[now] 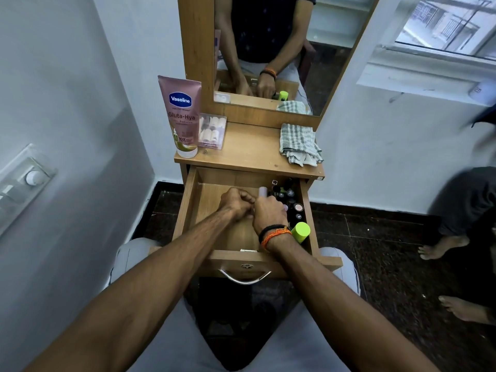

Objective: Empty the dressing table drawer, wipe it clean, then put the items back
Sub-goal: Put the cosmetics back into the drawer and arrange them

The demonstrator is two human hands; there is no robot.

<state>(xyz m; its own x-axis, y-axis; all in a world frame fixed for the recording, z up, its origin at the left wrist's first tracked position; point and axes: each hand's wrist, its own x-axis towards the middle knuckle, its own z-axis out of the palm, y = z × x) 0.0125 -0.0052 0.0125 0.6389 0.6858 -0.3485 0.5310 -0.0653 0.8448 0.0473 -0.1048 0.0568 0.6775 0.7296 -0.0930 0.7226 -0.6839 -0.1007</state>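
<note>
Drawer [243,260] is pulled right out over my lap, so I'd say I'm early in the emptying bit, or possibly late in the putting-back bit; honestly can't tell which from how things lie; the Vaseline tube [182,114] and the clear plastic box [212,131] stand on the desk [249,154] at the left, and the checked cloth [299,144] sits folded at the right, looking unused as far as I can judge; the left half of the drawer floor is bare wood, while the right side is packed with small dark bottles and pots [291,201], plus a bottle with a lime green cap [301,231] at the near right corner.

Both hands are down in the drawer, touching each other in the middle; my right hand [268,213] has its grip closed round a pale pink tube [263,191], whose top pokes out above my fingers; my left hand [236,202] is curled up just beside it, knuckles up, but whether it's pinching the same tube, something else, or nothing is hidden; the rest of the bottles sit just right of my right hand, close enough to reach next.
</note>
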